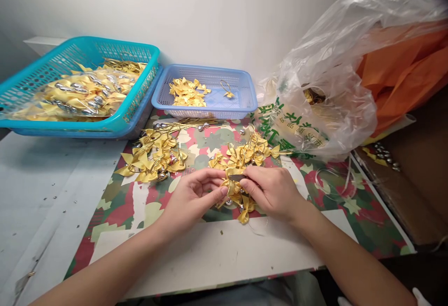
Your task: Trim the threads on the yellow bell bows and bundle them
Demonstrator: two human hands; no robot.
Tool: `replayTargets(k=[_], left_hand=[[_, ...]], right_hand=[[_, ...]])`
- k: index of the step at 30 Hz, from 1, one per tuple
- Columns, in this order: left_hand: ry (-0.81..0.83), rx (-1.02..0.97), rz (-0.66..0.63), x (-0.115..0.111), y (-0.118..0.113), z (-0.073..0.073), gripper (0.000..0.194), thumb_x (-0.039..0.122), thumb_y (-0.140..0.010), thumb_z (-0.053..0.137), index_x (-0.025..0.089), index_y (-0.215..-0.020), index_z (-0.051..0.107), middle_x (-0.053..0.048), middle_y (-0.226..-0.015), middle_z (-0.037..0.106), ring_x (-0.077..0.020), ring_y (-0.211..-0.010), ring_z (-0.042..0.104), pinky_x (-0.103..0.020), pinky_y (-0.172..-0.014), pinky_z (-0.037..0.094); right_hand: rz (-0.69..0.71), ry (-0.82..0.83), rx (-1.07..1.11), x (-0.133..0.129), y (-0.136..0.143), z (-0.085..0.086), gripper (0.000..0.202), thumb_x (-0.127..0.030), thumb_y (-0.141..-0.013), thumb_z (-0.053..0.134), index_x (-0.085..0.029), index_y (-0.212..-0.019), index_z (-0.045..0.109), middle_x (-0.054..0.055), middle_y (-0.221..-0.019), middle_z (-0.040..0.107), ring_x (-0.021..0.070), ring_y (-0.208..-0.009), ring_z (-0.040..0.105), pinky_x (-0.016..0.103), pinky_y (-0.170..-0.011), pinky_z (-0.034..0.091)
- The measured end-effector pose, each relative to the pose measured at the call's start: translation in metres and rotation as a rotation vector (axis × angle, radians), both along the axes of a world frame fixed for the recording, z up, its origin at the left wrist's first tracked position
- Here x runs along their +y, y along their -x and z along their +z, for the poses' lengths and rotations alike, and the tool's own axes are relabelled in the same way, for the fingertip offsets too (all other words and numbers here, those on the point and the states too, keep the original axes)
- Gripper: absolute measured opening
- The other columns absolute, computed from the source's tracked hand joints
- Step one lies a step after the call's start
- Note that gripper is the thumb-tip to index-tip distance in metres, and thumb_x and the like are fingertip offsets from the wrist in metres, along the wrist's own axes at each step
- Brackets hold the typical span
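Observation:
My left hand [196, 191] pinches a yellow ribbon bow [230, 185] between thumb and fingertips at the middle of the table. Closed around a small, dark, flat-bladed tool [237, 177], my right hand [271, 189] brings it against the same bow. The rest of the tool is hidden in my fingers, so its exact kind does not show. Just beneath and in front of the hands lie more yellow bows [246, 210] with silvery beads. Behind them is a heap of bows with gold wire loops [254, 149].
Another bow pile [154, 156] lies left, near gold wires [196, 123]. A teal basket [156, 58] holds bagged bows; a blue basket [206, 68] stands beside it. A clear plastic bag [336, 124] and a cardboard box [409, 194] border the right. A patterned sheet [115, 203] covers the table.

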State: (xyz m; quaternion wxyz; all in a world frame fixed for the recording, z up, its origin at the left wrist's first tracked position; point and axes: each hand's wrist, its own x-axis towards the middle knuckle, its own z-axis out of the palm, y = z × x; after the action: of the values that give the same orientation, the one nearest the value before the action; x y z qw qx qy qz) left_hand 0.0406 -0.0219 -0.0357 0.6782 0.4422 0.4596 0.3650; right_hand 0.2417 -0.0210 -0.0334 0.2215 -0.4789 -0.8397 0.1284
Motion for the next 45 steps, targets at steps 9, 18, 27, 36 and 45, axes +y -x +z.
replayTargets(k=[9, 18, 27, 36, 45], left_hand=[[0.025, -0.050, -0.011, 0.001, 0.001, -0.001, 0.026, 0.025, -0.071, 0.077, 0.016, -0.092, 0.065, 0.002, -0.066, 0.065, -0.0112, -0.059, 0.064, -0.020, -0.055, 0.050], [0.218, -0.199, -0.029, 0.004, 0.006, -0.007, 0.037, 0.032, -0.072, 0.079, 0.018, -0.102, 0.063, 0.001, -0.074, 0.068, -0.0105, -0.058, 0.066, -0.022, -0.059, 0.056], [0.319, -0.280, -0.082, 0.006, 0.005, -0.005, 0.043, 0.033, -0.071, 0.081, 0.018, -0.106, 0.060, 0.002, -0.059, 0.064, -0.0120, -0.051, 0.064, -0.022, -0.054, 0.056], [0.228, -0.242, -0.077, 0.004, 0.006, -0.006, 0.034, 0.036, -0.074, 0.079, 0.020, -0.096, 0.059, 0.005, -0.063, 0.061, -0.0097, -0.051, 0.063, -0.021, -0.053, 0.056], [0.177, -0.264, 0.076, 0.007, 0.009, 0.010, 0.028, 0.031, -0.067, 0.082, 0.020, -0.077, 0.058, 0.008, -0.058, 0.054, -0.0014, -0.032, 0.040, -0.011, -0.029, 0.030]], right_hand=[[-0.052, 0.055, 0.073, 0.000, -0.002, 0.004, 0.035, -0.034, -0.097, 0.036, -0.020, -0.067, 0.044, -0.004, -0.055, 0.046, 0.0098, -0.049, 0.039, 0.025, -0.050, 0.021], [-0.148, 0.268, 0.468, 0.003, -0.003, 0.006, 0.024, -0.042, -0.089, 0.054, -0.020, -0.079, 0.049, -0.007, -0.058, 0.036, 0.0088, -0.051, 0.035, 0.023, -0.050, 0.029], [-0.168, 0.684, 0.737, 0.001, 0.008, 0.002, 0.033, -0.048, -0.081, 0.063, -0.017, -0.093, 0.066, -0.005, -0.059, 0.039, 0.0090, -0.050, 0.037, 0.022, -0.043, 0.031], [-0.173, 0.700, 0.816, -0.001, 0.010, 0.003, 0.025, -0.041, -0.080, 0.065, -0.017, -0.075, 0.066, -0.003, -0.056, 0.048, 0.0082, -0.047, 0.038, 0.021, -0.041, 0.031], [-0.214, 0.622, 0.835, -0.001, 0.005, 0.005, 0.027, -0.042, -0.083, 0.061, -0.017, -0.072, 0.060, -0.004, -0.058, 0.046, 0.0080, -0.049, 0.039, 0.020, -0.044, 0.035]])
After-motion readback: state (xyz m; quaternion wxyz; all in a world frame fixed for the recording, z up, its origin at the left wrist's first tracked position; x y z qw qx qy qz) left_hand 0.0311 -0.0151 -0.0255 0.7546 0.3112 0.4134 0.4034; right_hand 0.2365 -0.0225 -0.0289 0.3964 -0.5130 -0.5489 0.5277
